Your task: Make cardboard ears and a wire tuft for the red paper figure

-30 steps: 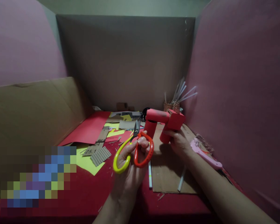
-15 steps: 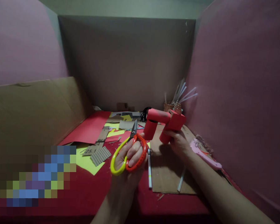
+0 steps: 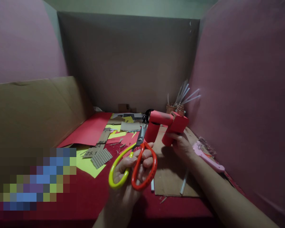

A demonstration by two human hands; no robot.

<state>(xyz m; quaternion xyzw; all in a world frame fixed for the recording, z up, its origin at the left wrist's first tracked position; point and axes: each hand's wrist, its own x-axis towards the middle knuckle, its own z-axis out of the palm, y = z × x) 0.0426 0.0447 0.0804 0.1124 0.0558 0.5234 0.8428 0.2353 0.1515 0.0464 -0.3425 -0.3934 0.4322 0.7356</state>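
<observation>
In the head view my left hand (image 3: 129, 186) holds a pair of scissors (image 3: 139, 140) with one yellow and one red handle. The fingers pass through the handle loops and the dark blades point up and away, close to a red model. My right hand (image 3: 183, 148) grips that red paper-covered model (image 3: 163, 118) from below at its right tube. It is made of joined tubes and a box-shaped block, with a coiled brown piece showing above the block and black strands behind the left end. The right hand's fingertips are partly hidden.
A cardboard sheet (image 3: 170, 183) lies under the model, with white sticks (image 3: 184, 183) and a pink tool (image 3: 210, 160) nearby. Red sheet (image 3: 90, 129), yellow paper (image 3: 92, 167) and corrugated scraps (image 3: 101, 159) lie left. A cup (image 3: 171, 109) of sticks stands behind; pink walls enclose both sides.
The scissors have tilted and shifted slightly right and toward me, their handle loops spreading further apart. My left fingers have shifted in the loops. My right hand and the red model stay nearly still.
</observation>
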